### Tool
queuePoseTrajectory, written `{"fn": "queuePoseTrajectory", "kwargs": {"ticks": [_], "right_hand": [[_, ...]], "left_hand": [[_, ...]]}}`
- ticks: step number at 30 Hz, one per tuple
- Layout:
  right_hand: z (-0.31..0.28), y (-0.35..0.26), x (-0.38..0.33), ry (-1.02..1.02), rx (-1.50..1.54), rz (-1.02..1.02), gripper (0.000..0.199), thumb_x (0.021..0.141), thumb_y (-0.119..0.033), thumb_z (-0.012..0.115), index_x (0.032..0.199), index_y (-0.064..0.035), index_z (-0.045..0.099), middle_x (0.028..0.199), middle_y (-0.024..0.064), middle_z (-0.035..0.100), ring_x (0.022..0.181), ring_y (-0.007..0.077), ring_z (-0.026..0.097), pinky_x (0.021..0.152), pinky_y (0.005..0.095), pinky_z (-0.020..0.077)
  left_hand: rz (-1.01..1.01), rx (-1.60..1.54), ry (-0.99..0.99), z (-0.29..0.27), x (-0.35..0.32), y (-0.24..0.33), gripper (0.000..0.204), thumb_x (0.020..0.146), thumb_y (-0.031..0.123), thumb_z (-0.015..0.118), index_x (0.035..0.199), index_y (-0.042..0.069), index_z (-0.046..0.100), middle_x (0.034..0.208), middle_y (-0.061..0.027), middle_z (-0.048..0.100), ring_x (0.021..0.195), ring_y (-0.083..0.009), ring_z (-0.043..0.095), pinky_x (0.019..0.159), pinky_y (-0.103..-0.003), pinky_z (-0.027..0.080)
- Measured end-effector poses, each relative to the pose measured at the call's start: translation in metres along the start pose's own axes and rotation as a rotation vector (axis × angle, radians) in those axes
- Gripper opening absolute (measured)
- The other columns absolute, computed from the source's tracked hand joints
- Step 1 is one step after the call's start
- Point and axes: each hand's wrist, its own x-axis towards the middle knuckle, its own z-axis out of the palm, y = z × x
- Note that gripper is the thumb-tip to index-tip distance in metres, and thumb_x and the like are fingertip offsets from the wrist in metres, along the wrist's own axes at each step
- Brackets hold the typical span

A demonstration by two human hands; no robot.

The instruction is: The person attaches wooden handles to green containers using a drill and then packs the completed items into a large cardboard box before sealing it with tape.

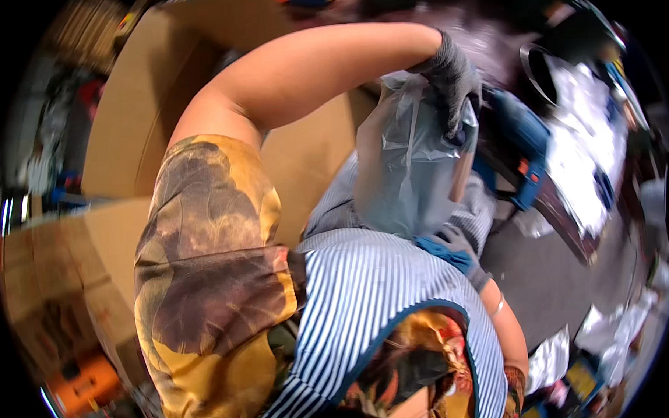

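A translucent plastic bag (403,162) hangs in front of my striped apron (373,274), its sheet creased and shiny. My left hand (457,87), in a grey knit glove with dark fingertips, reaches over from the left and is closed on the bag's upper right edge. Along the right side of the bag runs a narrow brown strip (462,176); what it belongs to is unclear. Close to the bag's lower end is my right hand (463,250), also grey-gloved, with its fingers curled. A teal-blue patch shows at these fingers, cloth or glove coating, I cannot tell which.
A large open cardboard box (132,113) stands to the left, with more cardboard (57,270) below it. Right of the bag is a blue tool-like object (524,143). White plastic sheeting (586,148) lies beyond. An orange case (83,383) sits at lower left.
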Motion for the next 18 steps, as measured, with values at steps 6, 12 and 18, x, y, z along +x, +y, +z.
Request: {"fn": "queuePoseTrajectory", "kwargs": {"ticks": [6,12,18], "right_hand": [[-0.006,0.004,0.022,-0.076,-0.129,-0.056,0.033,0.086,-0.032,0.061,0.114,-0.0163,0.069,0.114,0.0082,0.064,0.113,0.0324,0.056,0.101,0.0497,0.0453],[-0.043,0.0,0.072,-0.033,-0.08,-0.085,0.063,0.082,-0.033,0.065,0.141,-0.0138,0.054,0.135,0.0151,0.057,0.118,0.0351,0.056,0.103,0.0466,0.0445],[-0.064,-0.015,0.065,-0.052,0.018,0.165,0.061,0.084,-0.034,0.069,0.139,-0.0091,0.057,0.135,0.0181,0.058,0.123,0.0367,0.055,0.106,0.0453,0.0426]], "left_hand": [[0.196,0.204,0.859,0.137,-0.189,0.012,0.053,0.062,0.033,0.085,0.112,0.023,0.072,0.117,-0.0022,0.07,0.131,-0.0306,0.052,0.116,-0.058,0.027],[-0.43,-0.695,1.511,0.285,-0.308,0.024,0.053,0.068,0.01,0.086,0.117,0.002,0.067,0.113,-0.0093,0.07,0.105,-0.0197,0.067,0.099,-0.035,0.053],[-1.018,-0.341,2.086,0.386,-0.484,0.051,0.04,0.082,0.013,0.077,0.12,0.003,0.066,0.116,-0.0126,0.07,0.105,-0.0232,0.068,0.095,-0.035,0.054]]}}
